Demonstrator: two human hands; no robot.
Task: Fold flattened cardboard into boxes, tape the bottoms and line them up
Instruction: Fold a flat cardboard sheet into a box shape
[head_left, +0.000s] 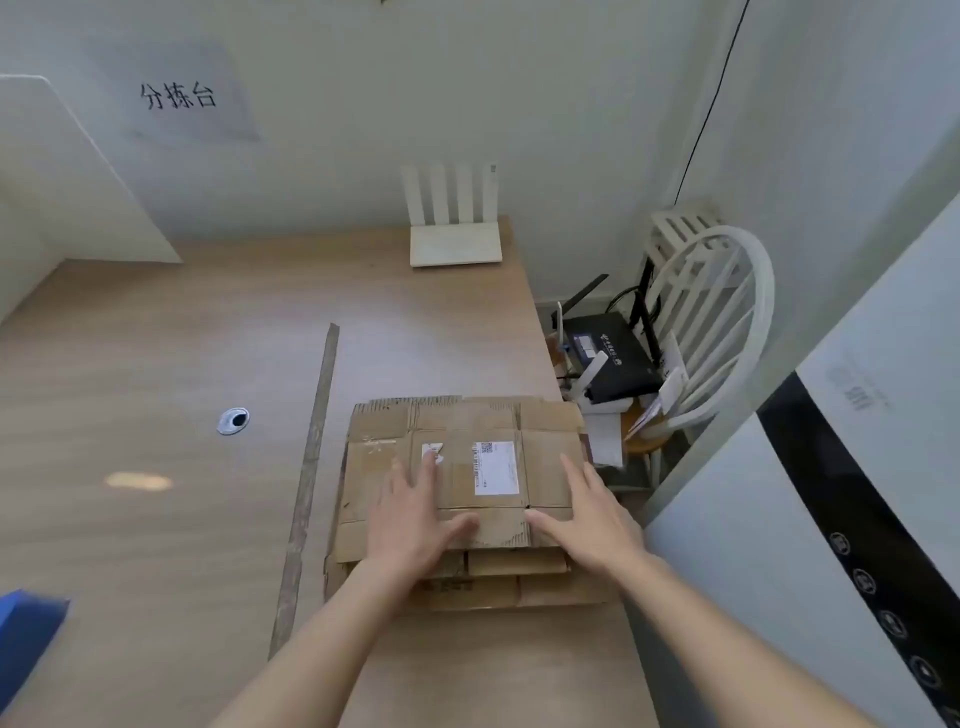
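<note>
Resting flat with fingers spread, the left hand (415, 519) and right hand (592, 519) press the top sheet of the flattened cardboard stack (462, 499) at the table's (156, 364) right edge; neither grip closes on anything. Cardboard looks light, stiff, creased; likely best lifted by its near edge.

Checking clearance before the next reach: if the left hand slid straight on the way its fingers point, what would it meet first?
The left hand lies flat on the top flattened cardboard, fingers pointing away. It would probably cross the small torn label at its fingertips first; beyond the stack's far edge, the table looks free.
</note>
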